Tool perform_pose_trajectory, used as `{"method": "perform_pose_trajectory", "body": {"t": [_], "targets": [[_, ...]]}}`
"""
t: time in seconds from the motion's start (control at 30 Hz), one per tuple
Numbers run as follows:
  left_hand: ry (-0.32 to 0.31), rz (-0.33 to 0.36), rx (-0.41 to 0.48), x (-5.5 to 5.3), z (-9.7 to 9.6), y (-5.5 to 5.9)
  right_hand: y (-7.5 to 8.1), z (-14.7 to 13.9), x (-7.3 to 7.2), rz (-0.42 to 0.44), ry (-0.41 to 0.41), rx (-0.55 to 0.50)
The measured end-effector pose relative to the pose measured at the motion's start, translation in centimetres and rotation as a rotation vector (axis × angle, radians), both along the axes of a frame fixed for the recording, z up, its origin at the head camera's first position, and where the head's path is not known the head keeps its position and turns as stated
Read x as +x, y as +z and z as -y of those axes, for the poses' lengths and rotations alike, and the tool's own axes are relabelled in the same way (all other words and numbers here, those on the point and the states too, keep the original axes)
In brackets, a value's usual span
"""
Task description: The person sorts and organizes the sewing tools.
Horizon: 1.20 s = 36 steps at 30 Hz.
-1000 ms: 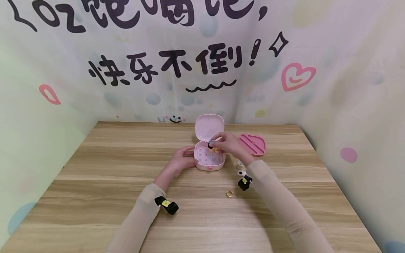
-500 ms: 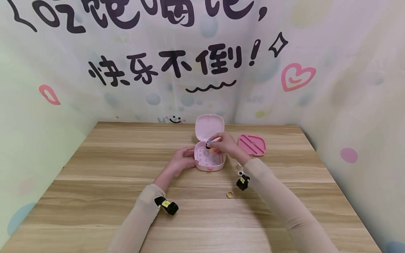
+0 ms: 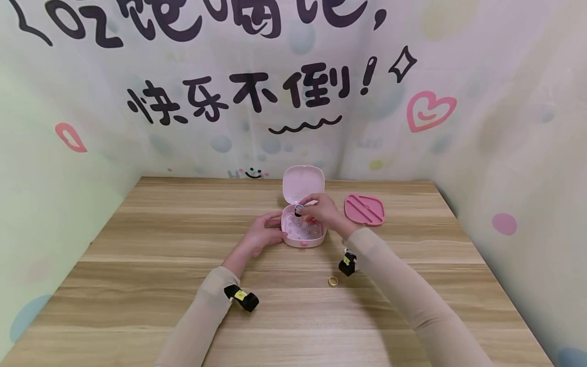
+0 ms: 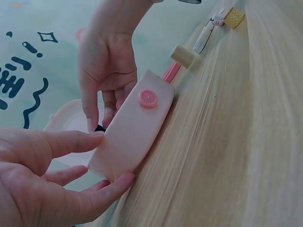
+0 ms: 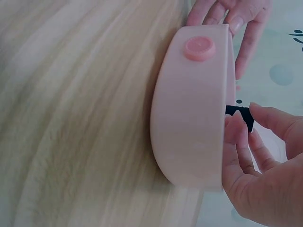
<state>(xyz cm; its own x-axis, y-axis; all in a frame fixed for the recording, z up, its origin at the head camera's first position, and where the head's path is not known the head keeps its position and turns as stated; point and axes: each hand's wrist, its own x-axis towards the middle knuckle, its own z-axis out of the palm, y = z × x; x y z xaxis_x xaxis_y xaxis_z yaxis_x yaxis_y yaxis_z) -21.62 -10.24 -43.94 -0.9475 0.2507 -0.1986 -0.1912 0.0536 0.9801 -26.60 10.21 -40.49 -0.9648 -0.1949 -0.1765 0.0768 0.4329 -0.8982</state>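
A pale pink sewing box [image 3: 304, 243] stands with its lid [image 3: 303, 183] raised at the back; rows of small pegs line its floor. My left hand [image 3: 263, 232] grips the box's left side, its thumb at the upper edge and a fingertip on the front wall in the left wrist view. Over the box's inside, my right hand [image 3: 323, 210] pinches a black thread spool [image 3: 298, 214] with a pale round end. In the right wrist view the black spool [image 5: 242, 116] is between thumb and fingers, partly behind the box wall. The right hand covers the box's back right corner.
Right of the box lies a darker pink slotted tray [image 3: 364, 209]. A gold dimpled thimble [image 3: 332, 281] sits nearer the front. The left wrist view shows a cream spool [image 4: 182, 56] and a slim white tool [image 4: 204, 38], mostly hidden by the right arm in the head view.
My right hand has shifted slightly left across the box with the black spool. Orange and yellow pieces seen under it earlier are now mostly hidden. The left hand holds still.
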Motion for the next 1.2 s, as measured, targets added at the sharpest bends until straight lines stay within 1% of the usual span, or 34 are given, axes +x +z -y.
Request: {"method": "perform_pose_trajectory", "body": {"t": [0.2,0.4,0.57,0.7,0.93,1.2], "targets": [[0.009,0.005,0.004,-0.1,-0.1,-0.1,-0.4,0.3,-0.1,0.012,-0.022,-0.026],[0.012,0.01,0.001,-0.1,-0.1,0.1,-0.6,0.5,-0.4,0.028,-0.058,-0.025],[0.004,0.008,-0.018,-0.1,-0.1,0.4,-0.7,0.8,-0.5,0.043,-0.093,-0.005],[0.001,0.006,-0.018,-0.1,-0.1,0.3,-1.0,0.9,-0.6,0.037,-0.108,0.003],[0.011,0.016,-0.009,-0.1,0.0,0.3,-1.1,1.0,-0.5,0.025,-0.111,0.019],[0.014,0.031,-0.012,0.0,0.0,0.3,-1.3,1.1,-0.3,0.003,-0.124,0.084]]}}
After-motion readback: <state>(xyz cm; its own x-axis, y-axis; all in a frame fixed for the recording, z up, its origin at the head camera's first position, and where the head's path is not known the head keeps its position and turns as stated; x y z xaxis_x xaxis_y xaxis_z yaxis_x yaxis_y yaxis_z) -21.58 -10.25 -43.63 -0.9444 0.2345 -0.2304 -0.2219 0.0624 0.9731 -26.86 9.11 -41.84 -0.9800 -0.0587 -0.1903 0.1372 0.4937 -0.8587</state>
